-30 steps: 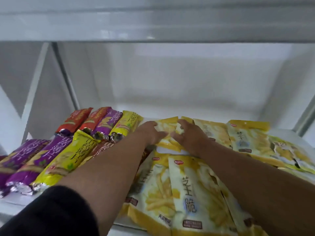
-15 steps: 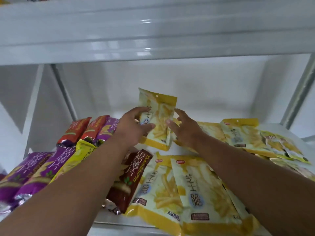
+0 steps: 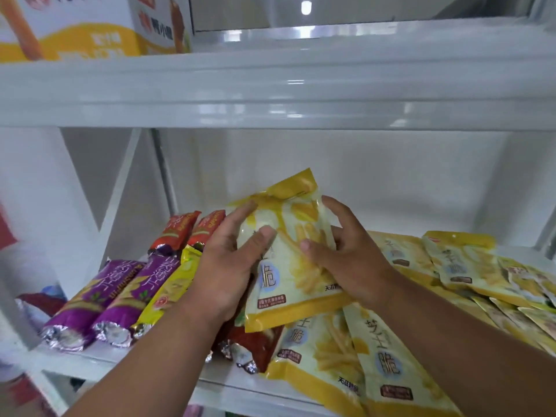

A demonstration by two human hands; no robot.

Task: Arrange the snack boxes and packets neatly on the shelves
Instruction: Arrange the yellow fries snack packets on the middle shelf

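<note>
A yellow fries packet (image 3: 290, 260) is held up off the white shelf (image 3: 228, 377), tilted, between both hands. My left hand (image 3: 228, 266) grips its left edge, thumb on the front. My right hand (image 3: 346, 254) grips its right edge, thumb across the printed fries. Below it lie more yellow fries packets (image 3: 355, 362) at the front and several others (image 3: 460, 266) spread to the right. Purple tube packets (image 3: 99, 302), a yellow tube (image 3: 168, 293) and red tubes (image 3: 180, 228) lie in rows on the left. A dark red tube (image 3: 255, 344) lies under my left wrist.
The upper shelf's front edge (image 3: 270, 88) runs across overhead, with a white and orange snack box (image 3: 75, 25) on it at the left. A white diagonal brace (image 3: 120, 188) and upright post (image 3: 164, 173) stand at the shelf's left; bare shelf lies behind the packets.
The yellow packet came off the pile and now stands raised and closer to me, held by both hands. The view has tilted upward, showing the upper shelf and its box.
</note>
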